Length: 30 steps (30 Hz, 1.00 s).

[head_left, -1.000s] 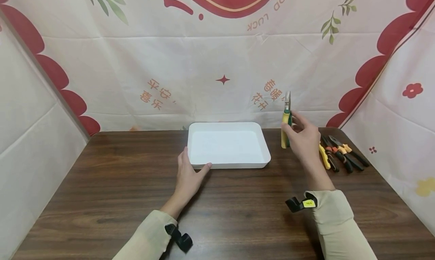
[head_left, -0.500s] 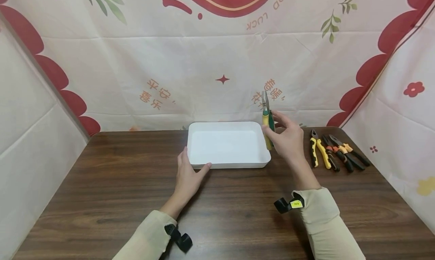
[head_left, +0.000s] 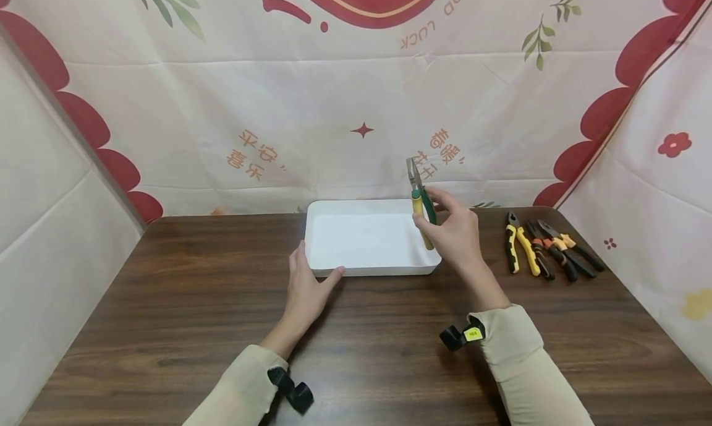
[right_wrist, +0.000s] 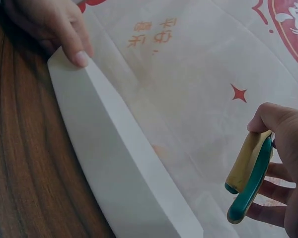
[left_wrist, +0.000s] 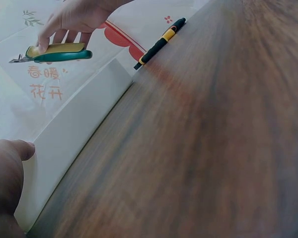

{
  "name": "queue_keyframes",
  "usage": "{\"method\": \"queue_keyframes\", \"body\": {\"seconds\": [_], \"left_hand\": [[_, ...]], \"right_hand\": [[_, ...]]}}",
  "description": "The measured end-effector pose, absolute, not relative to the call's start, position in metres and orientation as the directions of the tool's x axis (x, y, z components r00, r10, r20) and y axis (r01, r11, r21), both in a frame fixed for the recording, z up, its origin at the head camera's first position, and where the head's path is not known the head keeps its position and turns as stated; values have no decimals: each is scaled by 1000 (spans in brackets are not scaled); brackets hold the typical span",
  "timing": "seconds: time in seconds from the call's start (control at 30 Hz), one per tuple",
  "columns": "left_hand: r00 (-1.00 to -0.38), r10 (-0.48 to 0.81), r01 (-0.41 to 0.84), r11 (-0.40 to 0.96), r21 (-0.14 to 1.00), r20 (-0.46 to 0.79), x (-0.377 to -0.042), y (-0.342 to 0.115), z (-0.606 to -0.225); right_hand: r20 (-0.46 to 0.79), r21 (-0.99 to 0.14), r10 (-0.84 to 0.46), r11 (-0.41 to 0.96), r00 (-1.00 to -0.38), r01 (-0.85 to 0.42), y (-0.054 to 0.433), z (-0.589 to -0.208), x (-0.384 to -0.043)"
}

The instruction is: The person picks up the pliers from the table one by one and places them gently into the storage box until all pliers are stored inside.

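Pliers with yellow-and-green handles [head_left: 418,206] are held in my right hand [head_left: 457,234], metal nose pointing up and slightly left, above the right part of a white tray [head_left: 378,271]. In the right wrist view, the thumb presses the yellow handle [right_wrist: 246,158] while fingers lie along the green one. My left hand [head_left: 308,292] grips the tray's near left corner, thumb on the front wall and fingers along the left side. The left wrist view shows that thumb [left_wrist: 24,148] against the tray wall [left_wrist: 79,109]. The tray holds nothing visible.
At the table's right, black-and-yellow pliers [head_left: 523,247] lie beside several others, including one with orange-and-black handles [head_left: 562,259]. The brown wooden table [head_left: 367,339] meets a printed cloth backdrop [head_left: 334,104] behind the tray, and cloth also hangs on both sides.
My right hand has carried the pliers left, from beside the tray to above its right part, and their nose tilts more to the left. My left hand stays on the tray corner.
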<state>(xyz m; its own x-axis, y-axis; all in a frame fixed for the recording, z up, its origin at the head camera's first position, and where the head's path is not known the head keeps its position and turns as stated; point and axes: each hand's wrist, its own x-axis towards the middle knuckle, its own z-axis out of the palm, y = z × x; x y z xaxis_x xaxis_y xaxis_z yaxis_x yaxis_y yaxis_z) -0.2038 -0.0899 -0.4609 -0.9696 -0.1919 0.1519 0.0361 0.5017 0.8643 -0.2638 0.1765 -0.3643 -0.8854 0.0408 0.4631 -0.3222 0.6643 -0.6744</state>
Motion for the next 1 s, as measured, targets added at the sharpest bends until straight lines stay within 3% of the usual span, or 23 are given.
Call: {"method": "queue_keyframes", "body": {"seconds": [0.73,1.0], "left_hand": [[-968,-198,32,508,861,153,-207,-94,-460],[-969,-196,32,499,866,148,-206,-90,-462]], "right_hand": [[418,-503,-112,798,-902,-332,166,-384,-272],[407,-425,-211,818,-889,-389,173,-391,-274]]}}
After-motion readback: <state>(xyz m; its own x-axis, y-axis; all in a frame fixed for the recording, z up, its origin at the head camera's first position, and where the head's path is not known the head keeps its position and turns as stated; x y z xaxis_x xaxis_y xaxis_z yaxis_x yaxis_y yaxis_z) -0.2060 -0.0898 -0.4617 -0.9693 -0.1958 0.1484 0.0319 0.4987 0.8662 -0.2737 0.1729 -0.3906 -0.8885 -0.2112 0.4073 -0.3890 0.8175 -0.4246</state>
